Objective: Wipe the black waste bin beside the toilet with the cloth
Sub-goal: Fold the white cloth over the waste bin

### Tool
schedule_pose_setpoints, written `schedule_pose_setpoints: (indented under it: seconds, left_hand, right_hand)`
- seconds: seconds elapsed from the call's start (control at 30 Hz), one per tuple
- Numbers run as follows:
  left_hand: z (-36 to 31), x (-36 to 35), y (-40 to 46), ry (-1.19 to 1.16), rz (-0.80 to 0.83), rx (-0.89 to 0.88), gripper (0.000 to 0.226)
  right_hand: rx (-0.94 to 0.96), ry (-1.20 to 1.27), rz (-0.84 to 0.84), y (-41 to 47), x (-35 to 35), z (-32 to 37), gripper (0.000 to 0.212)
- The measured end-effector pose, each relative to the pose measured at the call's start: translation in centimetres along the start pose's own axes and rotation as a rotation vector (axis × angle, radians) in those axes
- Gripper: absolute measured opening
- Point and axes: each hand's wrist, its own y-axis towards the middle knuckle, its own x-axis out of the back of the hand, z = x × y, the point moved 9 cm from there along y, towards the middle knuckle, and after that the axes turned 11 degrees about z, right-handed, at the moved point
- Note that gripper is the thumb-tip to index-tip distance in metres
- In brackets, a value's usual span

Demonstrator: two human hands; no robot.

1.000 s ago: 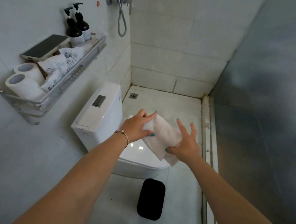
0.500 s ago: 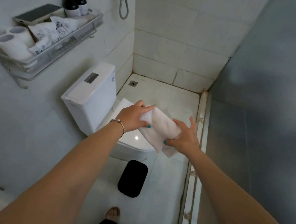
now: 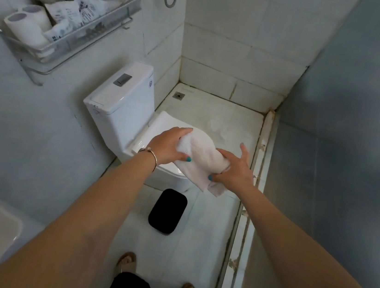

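Since a moment ago our right hand (image 3: 236,168) closed round the cloth (image 3: 200,156); left hand (image 3: 168,145) grips too. Loose corner below could trail across the waste bin (image 3: 167,210) underneath.

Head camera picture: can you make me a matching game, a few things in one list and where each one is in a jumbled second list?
Things:
1. cloth
2. bin
3. paper rolls
4. drain

Places:
A. on the wall shelf
B. in the far floor corner
C. held in both hands, left hand and right hand
D. on the floor by the toilet

Pairs: 1-C, 2-D, 3-A, 4-B
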Motion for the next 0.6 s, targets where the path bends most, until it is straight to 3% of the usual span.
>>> schedule_pose_setpoints:
  seconds: [0.13, 0.37, 0.6]
  left_hand:
    - [1.6, -1.1, 0.3, -0.09, 0.06, 0.043, 0.096]
    - [4.5, -2.7, 1.1, -0.166, 0.014, 0.05, 0.072]
    - [7.1, -6.2, 2.3, -0.126, 0.027, 0.016, 0.065]
  right_hand:
    - [-0.011, -0.011, -0.012, 0.8, -0.8, -0.4, 0.08]
    - [-0.104, 0.088, -0.064, 2.6, -3.3, -2.0, 0.076]
    - [-0.135, 0.104, -0.092, 4.5, -7.2, -4.7, 0.074]
